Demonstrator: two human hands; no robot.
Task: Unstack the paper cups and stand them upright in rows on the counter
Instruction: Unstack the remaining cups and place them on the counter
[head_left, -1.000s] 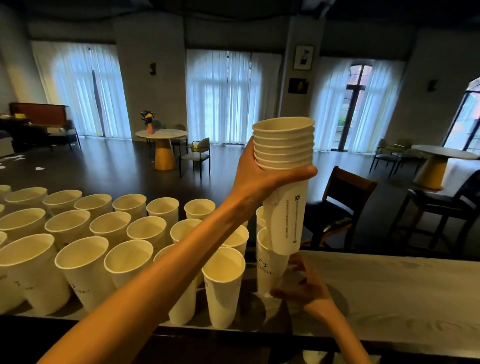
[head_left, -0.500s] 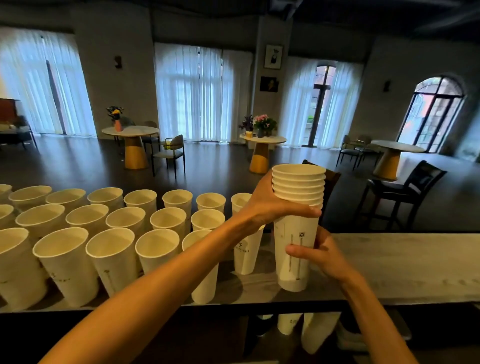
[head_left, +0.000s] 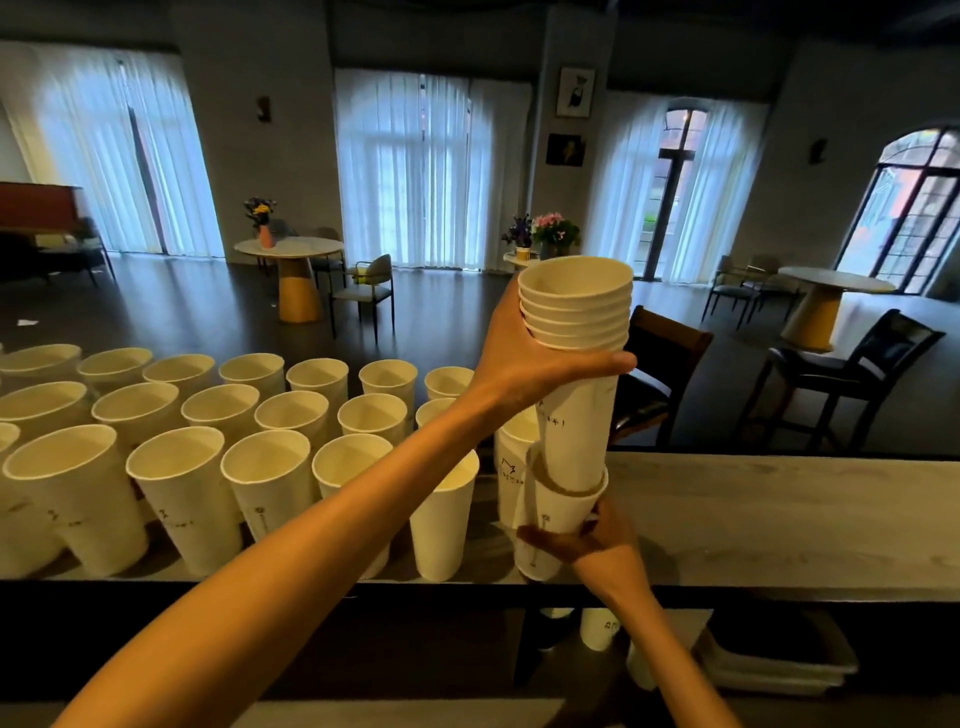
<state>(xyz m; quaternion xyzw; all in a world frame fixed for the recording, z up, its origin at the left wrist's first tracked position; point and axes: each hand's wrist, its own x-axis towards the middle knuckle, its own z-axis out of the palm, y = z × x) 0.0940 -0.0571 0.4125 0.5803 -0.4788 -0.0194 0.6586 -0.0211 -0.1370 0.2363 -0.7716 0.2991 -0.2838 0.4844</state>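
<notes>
— Dim room past the counter (head_left: 779, 519): white curtains, round tables with flowers, dark chairs. What's on the pale top itself?

— Rows of cups (head_left: 270, 467) standing upright, mouths up, filling its left part in about three rows. The near row reaches roughly to the middle, and the right part of the top is bare wood.

— And the hands?

— The left hand (head_left: 524, 358) is raised above the counter, fingers and thumb wrapped round a stack (head_left: 576, 332) of nested cups just under the rims. About five or six rims show, one inside the other, tilted slightly toward the camera.

— The right hand?

— The right hand (head_left: 592, 545) is lower, at the counter's near edge. Its fingers curl round the bottom cup (head_left: 561, 514), which has slid partway off the stack's foot. The stack's lower end still sits inside that cup's mouth.

— Is that cup on the counter?

— I can't tell whether its base touches; the fingers cover it. It is just right of the near row's last cup (head_left: 441, 519), with another upright cup (head_left: 511, 467) just behind it.

— Anything below the counter?

— A few more cups (head_left: 597, 629) stand on a lower shelf in shadow, and flat pale trays (head_left: 779, 670) lie to their right.
</notes>
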